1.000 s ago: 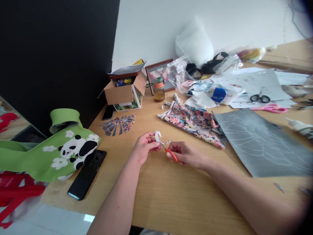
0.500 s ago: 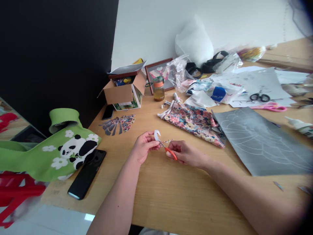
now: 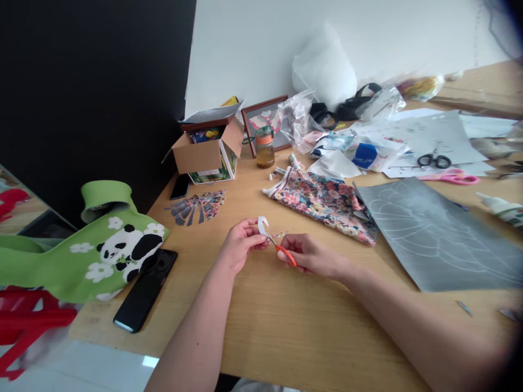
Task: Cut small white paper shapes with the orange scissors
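Observation:
Between the fingers of my left hand is a small curved white piece, its material too small to tell. My right hand grips small orange-handled scissors, whose blades point up and left and meet the lower edge of the white piece. Tiny scraps lie on the table just behind the blades. Beyond my hands is a folded floral cloth. Left of them lies a fan of cut fabric pieces, some grey and some floral.
At the right lies a grey sheet with white line drawing, near pink scissors and black scissors. A jar and an open cardboard box stand behind. A black phone and green panda fabric are at left.
Both hands stay nearly in place. The scissors and the white piece have shifted only very slightly against each other.

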`<state>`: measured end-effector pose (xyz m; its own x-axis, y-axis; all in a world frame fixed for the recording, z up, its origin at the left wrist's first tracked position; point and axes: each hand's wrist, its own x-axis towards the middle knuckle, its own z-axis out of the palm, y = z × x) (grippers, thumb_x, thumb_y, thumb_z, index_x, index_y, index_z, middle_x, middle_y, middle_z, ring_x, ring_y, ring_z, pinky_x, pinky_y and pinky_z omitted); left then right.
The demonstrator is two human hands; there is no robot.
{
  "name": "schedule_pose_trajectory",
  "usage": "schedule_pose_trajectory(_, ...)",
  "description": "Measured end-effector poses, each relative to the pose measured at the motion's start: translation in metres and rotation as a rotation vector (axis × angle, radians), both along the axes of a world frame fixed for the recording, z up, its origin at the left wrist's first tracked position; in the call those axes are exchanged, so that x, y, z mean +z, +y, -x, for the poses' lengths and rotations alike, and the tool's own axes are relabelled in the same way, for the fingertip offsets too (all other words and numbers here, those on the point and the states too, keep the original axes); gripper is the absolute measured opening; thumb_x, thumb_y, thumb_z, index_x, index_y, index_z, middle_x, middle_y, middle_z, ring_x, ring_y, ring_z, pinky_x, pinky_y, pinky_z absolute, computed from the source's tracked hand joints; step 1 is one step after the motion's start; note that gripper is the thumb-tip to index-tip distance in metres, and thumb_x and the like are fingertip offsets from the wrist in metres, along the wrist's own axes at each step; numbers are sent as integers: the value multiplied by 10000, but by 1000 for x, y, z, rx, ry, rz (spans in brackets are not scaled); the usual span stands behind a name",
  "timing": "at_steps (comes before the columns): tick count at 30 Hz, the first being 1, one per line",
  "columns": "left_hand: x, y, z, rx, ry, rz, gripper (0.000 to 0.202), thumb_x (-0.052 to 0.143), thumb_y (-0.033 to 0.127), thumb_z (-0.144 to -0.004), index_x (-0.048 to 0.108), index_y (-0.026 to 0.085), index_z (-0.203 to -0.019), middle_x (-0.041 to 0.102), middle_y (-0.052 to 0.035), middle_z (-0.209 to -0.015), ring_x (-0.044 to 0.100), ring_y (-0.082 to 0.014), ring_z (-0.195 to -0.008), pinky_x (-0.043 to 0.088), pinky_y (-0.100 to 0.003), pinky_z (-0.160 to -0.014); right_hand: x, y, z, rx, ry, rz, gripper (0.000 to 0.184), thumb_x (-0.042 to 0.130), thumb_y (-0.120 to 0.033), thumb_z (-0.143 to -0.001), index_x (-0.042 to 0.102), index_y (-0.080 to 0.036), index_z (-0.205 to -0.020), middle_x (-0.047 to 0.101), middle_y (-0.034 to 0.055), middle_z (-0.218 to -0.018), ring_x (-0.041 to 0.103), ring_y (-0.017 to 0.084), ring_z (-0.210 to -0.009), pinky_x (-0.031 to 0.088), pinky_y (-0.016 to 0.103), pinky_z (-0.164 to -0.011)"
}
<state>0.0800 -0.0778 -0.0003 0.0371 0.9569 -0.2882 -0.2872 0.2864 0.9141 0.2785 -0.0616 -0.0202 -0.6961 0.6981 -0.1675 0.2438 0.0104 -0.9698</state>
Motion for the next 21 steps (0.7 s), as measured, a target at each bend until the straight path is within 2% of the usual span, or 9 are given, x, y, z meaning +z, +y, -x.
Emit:
schedule_pose_trajectory(9,0,-1,1,-11,15,-7,556,837,170,-527,596,115,-1024,705,-38,-739,620,-113,-582,482,-240,-602,2,0,1,-20,18,-2,499,658,-672,-768,508,-196,-752,466,-59,-567,370,79,-466,272,231,-433)
schedule_pose_trajectory(21,0,0,1,3,19,-19,543,828,157,-533,601,116,-1024,696,-28,-738,617,-115,-579,479,-248,-606,4,0,3,-47,-4,-46,496,637,-670,-772,522,-188,-745,445,-61,-584,352,84,-500,262,239,-461)
